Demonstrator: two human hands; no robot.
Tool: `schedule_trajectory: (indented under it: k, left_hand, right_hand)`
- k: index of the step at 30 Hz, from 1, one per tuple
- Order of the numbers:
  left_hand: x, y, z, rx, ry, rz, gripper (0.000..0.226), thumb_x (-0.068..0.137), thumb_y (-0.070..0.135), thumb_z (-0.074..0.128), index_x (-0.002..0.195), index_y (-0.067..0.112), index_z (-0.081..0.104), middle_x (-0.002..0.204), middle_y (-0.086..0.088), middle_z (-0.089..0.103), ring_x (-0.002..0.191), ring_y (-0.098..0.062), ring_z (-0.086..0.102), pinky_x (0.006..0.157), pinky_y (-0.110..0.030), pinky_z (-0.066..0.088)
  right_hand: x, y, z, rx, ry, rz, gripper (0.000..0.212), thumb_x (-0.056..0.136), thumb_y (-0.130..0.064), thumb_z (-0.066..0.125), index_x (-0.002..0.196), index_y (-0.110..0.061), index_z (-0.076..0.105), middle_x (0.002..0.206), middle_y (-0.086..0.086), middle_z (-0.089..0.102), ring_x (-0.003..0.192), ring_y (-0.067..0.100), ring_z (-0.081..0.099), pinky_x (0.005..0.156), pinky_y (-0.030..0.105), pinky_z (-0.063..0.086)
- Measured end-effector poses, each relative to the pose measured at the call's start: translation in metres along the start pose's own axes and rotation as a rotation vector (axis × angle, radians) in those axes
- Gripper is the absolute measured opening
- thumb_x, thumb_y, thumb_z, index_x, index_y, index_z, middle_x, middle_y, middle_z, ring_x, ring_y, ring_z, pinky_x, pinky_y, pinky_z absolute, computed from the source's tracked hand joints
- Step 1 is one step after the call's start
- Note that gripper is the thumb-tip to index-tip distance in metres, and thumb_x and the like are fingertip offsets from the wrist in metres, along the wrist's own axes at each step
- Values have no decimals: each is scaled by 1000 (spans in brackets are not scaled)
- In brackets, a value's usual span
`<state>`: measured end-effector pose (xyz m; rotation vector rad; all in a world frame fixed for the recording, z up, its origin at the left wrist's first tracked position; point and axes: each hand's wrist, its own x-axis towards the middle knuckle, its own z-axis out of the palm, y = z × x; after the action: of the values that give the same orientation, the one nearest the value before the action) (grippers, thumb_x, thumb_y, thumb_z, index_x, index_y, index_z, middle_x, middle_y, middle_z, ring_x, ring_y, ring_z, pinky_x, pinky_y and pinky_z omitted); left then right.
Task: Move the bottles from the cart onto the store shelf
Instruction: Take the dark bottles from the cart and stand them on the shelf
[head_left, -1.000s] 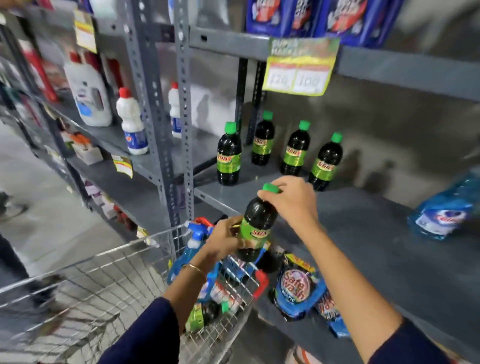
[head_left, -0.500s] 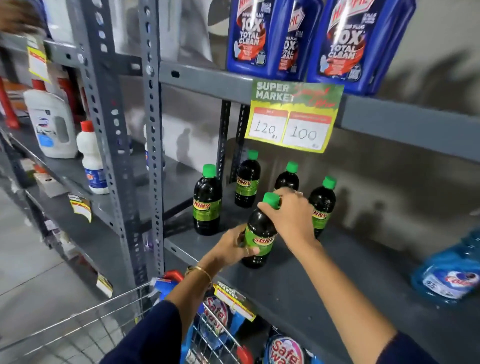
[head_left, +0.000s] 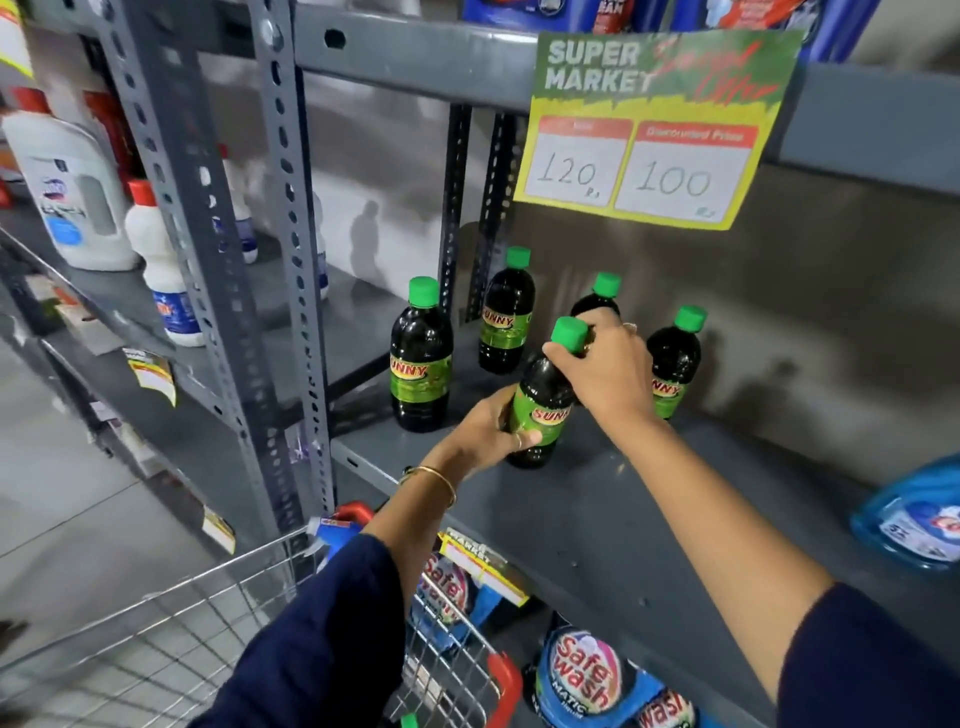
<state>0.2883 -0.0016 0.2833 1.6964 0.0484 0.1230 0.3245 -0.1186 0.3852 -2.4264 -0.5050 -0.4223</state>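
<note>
A dark bottle (head_left: 543, 395) with a green cap and green label stands tilted slightly on the grey shelf (head_left: 597, 519), its base touching the shelf. My left hand (head_left: 488, 428) grips its lower body and my right hand (head_left: 605, 371) holds its neck and cap. Several matching bottles stand behind it: one at the left (head_left: 421, 358), one further back (head_left: 506, 314), one partly hidden behind my right hand (head_left: 600, 299), one at the right (head_left: 675, 358). The wire cart (head_left: 218, 623) sits below at the bottom left.
A price sign (head_left: 654, 130) hangs from the upper shelf edge. A blue pouch (head_left: 914, 519) lies at the shelf's right. Blue Safe Wash pouches (head_left: 582, 675) fill the lower shelf. White bottles (head_left: 161, 270) stand on the left rack, behind a perforated steel upright (head_left: 296, 260).
Both hands lifted the bottle from above the cart up to the shelf and set its base down in front of the other bottles. The camera moved closer to the shelf.
</note>
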Motion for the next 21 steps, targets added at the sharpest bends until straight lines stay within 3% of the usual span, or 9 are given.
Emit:
schedule_trajectory:
  k: [2,5,9,11,13,15,17,18,21]
  left_hand:
    - [-6,-5,2,11,64,14,70,75,0,65,137,5,32,139,-17,46,130,-27,43,111,-45,34]
    - [-31,-14,-3,50,257,-37,69,79,-1,64,138,6,29,145,-11,38,136,-23,34,110,-28,28]
    - [-78,-31,-20,15,538,2,43,80,0,63,122,3,51,121,-11,59,110,-18,57,91,-13,45]
    - [-104,-42,-29,78,687,7,29,81,3,64,110,3,59,102,-6,64,86,-8,62,75,-4,49]
    - [-130,-59,-35,155,789,-5,19,80,-4,61,98,-3,63,88,-6,63,73,-3,60,63,2,45]
    - [-152,-84,-39,210,819,-67,21,75,-14,57,92,-4,64,84,-9,64,70,-14,61,59,2,43]
    - [-171,-116,-44,326,813,-176,23,72,-11,57,90,0,66,82,-11,67,70,-24,62,59,-7,43]
    - [-182,-135,-48,380,807,-238,24,72,-10,56,90,1,66,81,-14,70,70,-28,63,61,-18,45]
    - [-210,-176,-56,413,781,-444,27,72,-11,50,92,-1,66,86,-22,70,80,-35,65,68,-30,47]
  right_hand:
    - [-9,6,1,94,-8,-42,46,80,-26,68,118,-9,48,120,15,56,109,34,55,89,39,47]
    - [-37,8,7,215,119,-116,45,82,-18,67,122,-10,49,123,12,52,111,29,55,94,44,48]
    - [-89,-1,32,314,152,-240,25,83,-6,62,107,-9,59,110,9,58,96,26,62,86,39,52]
    - [-115,-6,53,277,61,-298,17,84,-9,59,100,-8,61,100,9,64,86,25,64,78,31,49]
    - [-139,-10,77,228,-91,-297,14,84,-12,58,97,-8,62,90,11,68,80,30,65,70,35,50]
    - [-157,-13,102,131,-316,-230,15,86,-13,56,99,-9,60,93,14,70,86,33,64,70,38,50]
    - [-171,-11,127,10,-506,-199,16,87,-14,51,100,-10,60,99,15,70,95,34,62,76,39,48]
    - [-179,-10,139,-28,-573,-189,17,87,-13,50,99,-10,61,100,16,70,97,35,62,79,40,48]
    - [-197,-2,168,-104,-712,-134,21,84,-7,50,102,-7,61,105,20,68,101,35,61,83,42,50]
